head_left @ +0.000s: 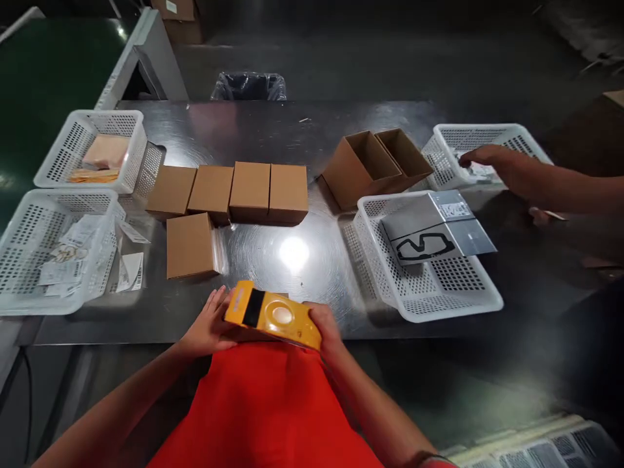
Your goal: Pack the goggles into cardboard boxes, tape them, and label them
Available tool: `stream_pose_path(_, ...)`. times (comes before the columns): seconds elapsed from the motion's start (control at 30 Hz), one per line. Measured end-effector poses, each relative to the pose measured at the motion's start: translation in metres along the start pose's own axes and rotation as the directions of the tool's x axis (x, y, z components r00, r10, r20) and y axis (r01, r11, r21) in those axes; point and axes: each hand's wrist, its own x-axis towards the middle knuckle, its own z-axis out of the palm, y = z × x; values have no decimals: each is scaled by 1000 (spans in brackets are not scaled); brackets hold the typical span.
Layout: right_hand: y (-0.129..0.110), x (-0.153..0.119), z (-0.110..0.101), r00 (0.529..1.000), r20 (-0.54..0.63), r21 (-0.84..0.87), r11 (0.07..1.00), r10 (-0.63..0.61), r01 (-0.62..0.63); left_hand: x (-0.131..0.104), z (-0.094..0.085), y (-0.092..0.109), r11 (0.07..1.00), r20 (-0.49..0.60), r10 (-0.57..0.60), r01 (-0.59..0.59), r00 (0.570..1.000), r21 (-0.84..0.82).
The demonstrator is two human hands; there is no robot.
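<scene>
My right hand (327,328) is closed round the right end of a yellow tape dispenser (280,316) with a black band, at the table's front edge before my red apron. Under the dispenser a cardboard box (251,335) shows only in part. My left hand (210,328) lies against the left side of that box, fingers spread, beside the dispenser's left end. Just beyond my left hand stands a closed brown box (190,246), with a row of closed brown boxes (249,188) behind it.
White baskets with papers (100,260) and packets (131,162) stand left. Two open boxes (363,162) and a basket (451,305) holding a grey package (424,227) stand right. Another person's hand (497,159) reaches into the back right basket (441,153).
</scene>
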Motion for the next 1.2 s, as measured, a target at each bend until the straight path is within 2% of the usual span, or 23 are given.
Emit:
stream_pose_path(0.1,1,22,22,988,150,-46,999,-21,28,-2,-1,0,995,-14,-59,57,998,-79)
stream_pose_path(0.2,4,29,13,975,215,-132,988,-52,82,-6,-7,10,973,8,-112,111,994,-203)
stream_pose_path(0.23,5,29,8,975,217,-148,985,-54,88,-6,-10,16,947,-23,-185,172,983,-272)
stream_pose_path(0.27,6,29,3,974,221,-159,983,-52,89,-6,-14,23,894,-74,-304,257,950,-367)
stream_pose_path(0.3,6,28,-1,974,223,-166,982,-49,87,-5,-18,31,796,-107,-452,347,886,-496)
stream_pose_path(0.33,7,28,-3,972,232,-171,981,-45,86,-1,-22,39,647,-86,-591,407,802,-645)
stream_pose_path(0.37,8,28,-3,970,240,-176,980,-45,89,4,-27,46,455,-4,-689,428,725,-781)
stream_pose_path(0.4,9,28,-3,968,245,-181,979,-47,94,10,-32,52,249,115,-730,419,673,-873)
stream_pose_path(0.43,9,27,-2,968,245,-187,977,-52,99,16,-36,57,70,228,-726,398,649,-915)
stream_pose_path(0.47,9,27,-1,968,243,-193,976,-56,105,23,-40,60,-56,308,-700,380,645,-923)
stream_pose_path(0.5,9,27,0,969,240,-198,974,-56,106,29,-42,61,-124,348,-683,368,642,-921)
stream_pose_path(0.57,7,27,2,971,236,-209,974,-42,93,37,-43,61,-138,347,-711,363,611,-922)
stream_pose_path(0.73,-12,26,6,956,292,-278,958,12,73,33,-31,48,-46,255,-815,380,520,-924)
stream_pose_path(0.83,-28,27,12,930,355,-344,938,95,35,11,-28,20,1,193,-884,415,425,-910)
stream_pose_path(0.9,-36,29,15,928,348,-374,927,133,7,-8,-27,-4,15,161,-923,451,349,-893)
stream_pose_path(0.97,-40,30,17,931,326,-400,916,162,-19,-26,-22,-25,17,153,-940,492,304,-870)
stream_pose_path(1.07,-43,31,20,933,288,-438,896,215,-71,-40,-4,-42,27,170,-939,556,300,-831)
stream_pose_path(1.2,-46,31,26,938,242,-459,881,247,-114,-29,33,-38,65,171,-933,617,315,-784)
